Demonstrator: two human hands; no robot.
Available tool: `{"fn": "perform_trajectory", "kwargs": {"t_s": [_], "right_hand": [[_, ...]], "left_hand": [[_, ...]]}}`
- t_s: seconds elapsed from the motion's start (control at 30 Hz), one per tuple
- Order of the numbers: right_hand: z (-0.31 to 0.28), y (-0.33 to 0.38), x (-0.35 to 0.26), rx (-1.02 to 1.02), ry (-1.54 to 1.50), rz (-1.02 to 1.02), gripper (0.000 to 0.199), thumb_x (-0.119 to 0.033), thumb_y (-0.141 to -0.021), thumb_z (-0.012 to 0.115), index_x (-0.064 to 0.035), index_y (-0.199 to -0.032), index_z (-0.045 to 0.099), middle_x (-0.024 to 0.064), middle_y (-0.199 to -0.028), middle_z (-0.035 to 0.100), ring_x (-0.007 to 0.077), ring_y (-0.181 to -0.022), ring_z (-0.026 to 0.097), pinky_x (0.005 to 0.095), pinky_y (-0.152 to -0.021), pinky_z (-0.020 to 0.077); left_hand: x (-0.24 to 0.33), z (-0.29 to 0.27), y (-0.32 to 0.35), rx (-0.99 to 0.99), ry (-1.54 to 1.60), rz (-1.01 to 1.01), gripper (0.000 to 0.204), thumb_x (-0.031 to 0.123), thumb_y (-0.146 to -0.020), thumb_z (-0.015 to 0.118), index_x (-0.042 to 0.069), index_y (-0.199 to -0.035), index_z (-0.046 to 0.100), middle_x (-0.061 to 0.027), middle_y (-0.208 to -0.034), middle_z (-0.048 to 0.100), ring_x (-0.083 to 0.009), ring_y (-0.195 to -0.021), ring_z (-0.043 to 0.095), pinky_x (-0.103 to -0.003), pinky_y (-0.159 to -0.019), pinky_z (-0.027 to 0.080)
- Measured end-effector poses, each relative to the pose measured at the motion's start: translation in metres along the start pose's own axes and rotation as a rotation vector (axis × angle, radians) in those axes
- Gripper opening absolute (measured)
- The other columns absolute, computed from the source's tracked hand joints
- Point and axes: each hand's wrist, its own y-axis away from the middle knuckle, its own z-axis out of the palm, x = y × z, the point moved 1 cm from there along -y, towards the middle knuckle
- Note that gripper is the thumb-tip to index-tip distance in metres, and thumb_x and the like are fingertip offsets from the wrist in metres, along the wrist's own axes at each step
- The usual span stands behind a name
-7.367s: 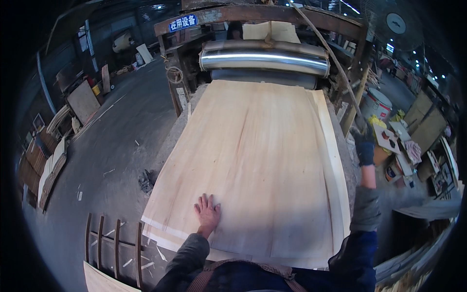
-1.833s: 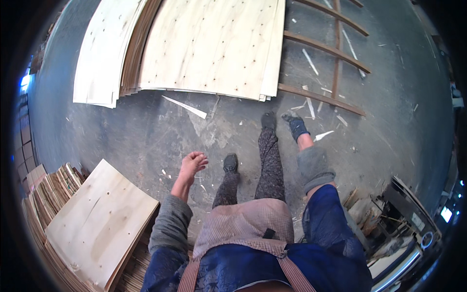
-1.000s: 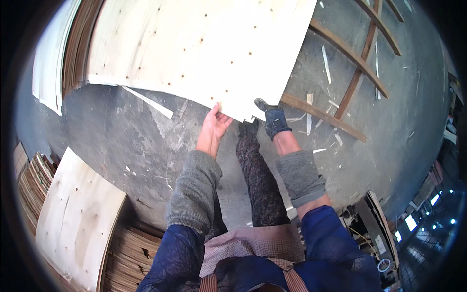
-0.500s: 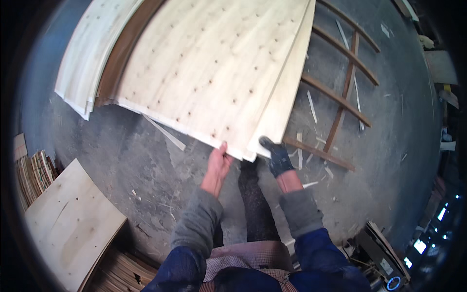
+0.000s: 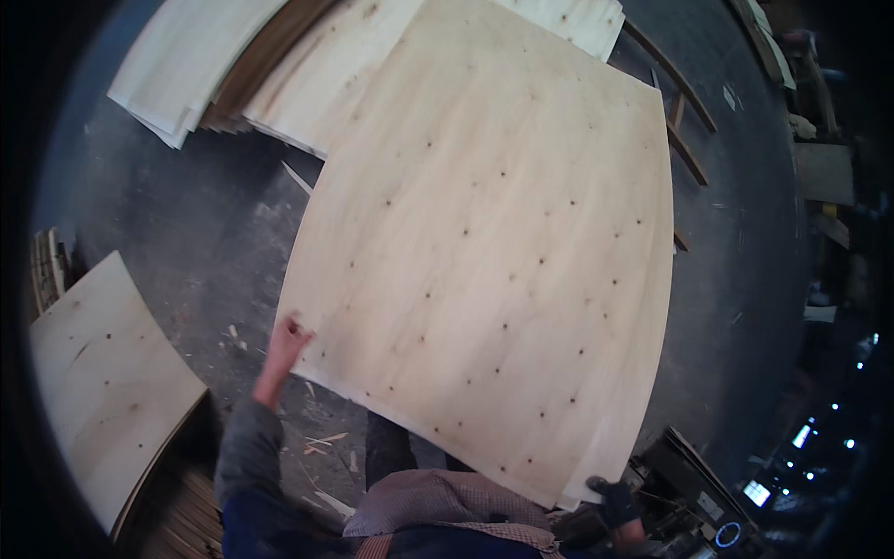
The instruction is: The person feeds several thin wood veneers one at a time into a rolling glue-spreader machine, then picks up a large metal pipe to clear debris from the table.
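Note:
A large pale wood veneer sheet (image 5: 484, 252), dotted with small dark knots, stretches out in front of me. My bare left hand (image 5: 287, 341) is closed on its left edge, close to the near left corner. At the near right corner, my right hand (image 5: 615, 503) in a dark glove grips the sheet, thumb on top and the other fingers mostly hidden. A second edge shows beside that corner, so more than one layer may be held. Beyond it lies a stack of similar veneer sheets (image 5: 321, 70), partly covered by the held one.
Another pale stack (image 5: 200, 65) stands at the far left beside a brown strip. A wooden frame (image 5: 687, 154) shows past the sheet's right edge. Nearer left, a veneer sheet (image 5: 112, 382) tops a pile. Wood scraps (image 5: 326, 443) litter the floor; dark equipment (image 5: 698, 484) is at lower right.
Both hands have drawn the sheet off the stack toward me. My left hand has moved left to the side edge, while my right hand has come down and right with its corner.

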Motion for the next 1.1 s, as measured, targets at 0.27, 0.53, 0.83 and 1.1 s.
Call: {"fn": "perform_trajectory", "kwargs": {"t_s": [0.27, 0.53, 0.83, 1.1], "right_hand": [[-0.003, 0.005, -0.03, 0.106, 0.0, 0.121, 0.029, -0.002, -0.068, 0.065, 0.004, -0.096, 0.059, 0.0123, -0.086, 0.062, 0.0226, -0.076, 0.061, 0.0337, -0.072, 0.0504], [-0.015, -0.098, -0.035, -0.087, -0.198, -0.105, 0.036, -0.002, -0.067, 0.067, 0.0044, -0.101, 0.056, 0.0115, -0.089, 0.061, 0.0213, -0.075, 0.061, 0.0331, -0.071, 0.0508], [-0.024, -0.009, -0.036, -0.242, -0.086, -0.516, 0.021, -0.004, -0.069, 0.068, 0.0041, -0.087, 0.063, 0.0094, -0.083, 0.064, 0.0154, -0.074, 0.061, 0.0285, -0.071, 0.0487], [-0.11, 0.104, -0.021, -0.408, -0.421, -0.619, 0.023, -0.007, -0.07, 0.068, 0.0043, -0.088, 0.063, 0.0113, -0.083, 0.064, 0.0147, -0.074, 0.06, 0.027, -0.07, 0.0484]], "left_hand": [[-0.086, 0.004, -0.162, -0.059, 0.327, -0.338, 0.064, 0.028, -0.065, 0.072, -0.006, -0.114, 0.048, -0.0169, -0.107, 0.055, -0.0236, -0.095, 0.055, -0.031, -0.086, 0.041], [0.015, -0.032, -0.075, -0.326, 0.173, -0.144, 0.038, 0.019, -0.066, 0.069, -0.004, -0.095, 0.061, -0.0099, -0.085, 0.064, -0.018, -0.074, 0.06, -0.03, -0.069, 0.047], [0.211, -0.032, 0.1, -0.107, -0.119, 0.252, 0.024, 0.015, -0.065, 0.065, -0.008, -0.072, 0.062, -0.0105, -0.059, 0.06, -0.0136, -0.055, 0.057, -0.029, -0.052, 0.045], [0.402, -0.098, 0.195, -0.265, -1.06, 1.429, 0.019, 0.012, -0.058, 0.065, 0.01, -0.077, 0.067, -0.0081, -0.067, 0.062, -0.0258, -0.057, 0.058, -0.034, -0.057, 0.046]]}}
